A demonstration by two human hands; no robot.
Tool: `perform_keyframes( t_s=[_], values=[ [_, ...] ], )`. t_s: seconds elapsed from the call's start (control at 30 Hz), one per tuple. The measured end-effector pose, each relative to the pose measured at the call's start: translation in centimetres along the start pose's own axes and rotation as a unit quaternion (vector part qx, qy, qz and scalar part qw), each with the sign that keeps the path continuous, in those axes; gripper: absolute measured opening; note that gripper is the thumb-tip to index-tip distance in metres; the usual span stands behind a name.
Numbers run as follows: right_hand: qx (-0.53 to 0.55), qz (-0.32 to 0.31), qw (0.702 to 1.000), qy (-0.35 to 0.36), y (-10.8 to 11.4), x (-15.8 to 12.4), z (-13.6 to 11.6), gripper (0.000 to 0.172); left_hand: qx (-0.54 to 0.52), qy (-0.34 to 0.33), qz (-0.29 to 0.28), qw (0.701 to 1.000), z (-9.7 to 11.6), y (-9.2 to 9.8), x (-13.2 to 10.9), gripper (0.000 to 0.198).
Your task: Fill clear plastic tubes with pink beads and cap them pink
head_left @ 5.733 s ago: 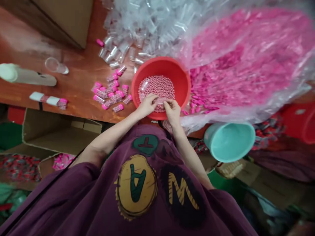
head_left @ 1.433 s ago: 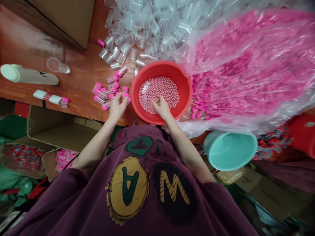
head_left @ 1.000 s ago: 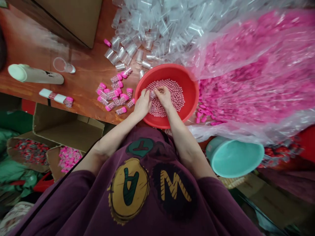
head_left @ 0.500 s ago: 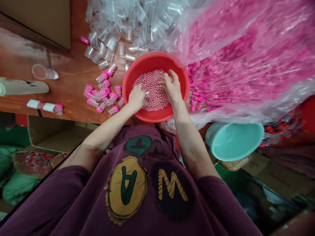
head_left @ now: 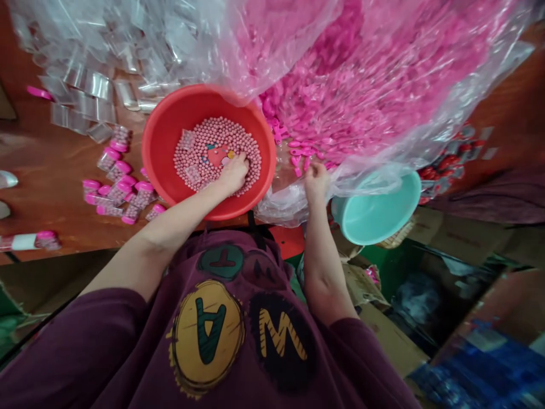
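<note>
Inside a red bowl (head_left: 151, 128), my left hand (head_left: 235, 173) has its fingers curled at the pink beads (head_left: 234, 133); whatever it holds is hidden. Small clear containers (head_left: 187, 139) lie among the beads, beside a printed red and teal figure (head_left: 216, 155) on the bowl's bottom. My right hand (head_left: 317, 180) is outside the bowl, to its right, with fingers pinched together at the edge of a heap of small pink plastic pieces (head_left: 300, 152). I cannot make out what is in that pinch. Filled containers with pink caps (head_left: 123, 193) lie left of the bowl.
Clear empty containers (head_left: 97, 85) are heaped at the back left. A large plastic bag (head_left: 361, 96) of pink pieces covers the back right. Near the table's front edge is a turquoise basin (head_left: 378, 207), with red and clear pieces (head_left: 451, 162) behind it. Cardboard boxes (head_left: 392, 341) stand below.
My right hand has left the bowl and moved right to the pink pieces, its fingers closing. My left hand stays in the bowl. The view has turned right, and the bowl's printed figure now shows.
</note>
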State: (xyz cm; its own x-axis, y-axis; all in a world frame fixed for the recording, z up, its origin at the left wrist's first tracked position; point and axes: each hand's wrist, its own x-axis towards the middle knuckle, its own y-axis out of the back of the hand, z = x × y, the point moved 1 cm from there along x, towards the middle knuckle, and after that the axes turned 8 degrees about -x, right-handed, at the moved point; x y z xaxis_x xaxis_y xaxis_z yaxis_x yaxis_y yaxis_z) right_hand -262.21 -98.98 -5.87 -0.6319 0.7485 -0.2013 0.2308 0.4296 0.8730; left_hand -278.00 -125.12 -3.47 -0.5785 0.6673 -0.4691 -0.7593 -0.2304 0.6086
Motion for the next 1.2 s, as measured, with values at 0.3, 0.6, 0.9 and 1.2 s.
perform_keyframes(
  t_s=[0.3, 0.6, 0.9, 1.2],
  values=[
    [0.132, -0.066, 0.988, -0.038, -2.0, -3.0, -4.7, 0.026, -0.323, -0.073, 0.03, 0.943, -0.6, 3.8, -4.8, 0.043],
    [0.403, -0.137, 0.894, 0.141, 5.0, -7.3, -17.4, 0.044, -0.677, 0.009, -0.036, 0.735, 3.3, 7.9, -10.0, 0.036],
    [0.293, -0.143, 0.894, 0.307, 5.6, -11.0, -22.0, 0.034, -0.724, -0.004, -0.013, 0.69, 3.4, 8.5, -12.6, 0.024],
    [0.227, -0.091, 0.888, 0.389, 6.5, -12.5, -23.1, 0.019, -0.765, 0.023, 0.026, 0.643, 4.4, 7.1, -14.0, 0.039]
  ],
)
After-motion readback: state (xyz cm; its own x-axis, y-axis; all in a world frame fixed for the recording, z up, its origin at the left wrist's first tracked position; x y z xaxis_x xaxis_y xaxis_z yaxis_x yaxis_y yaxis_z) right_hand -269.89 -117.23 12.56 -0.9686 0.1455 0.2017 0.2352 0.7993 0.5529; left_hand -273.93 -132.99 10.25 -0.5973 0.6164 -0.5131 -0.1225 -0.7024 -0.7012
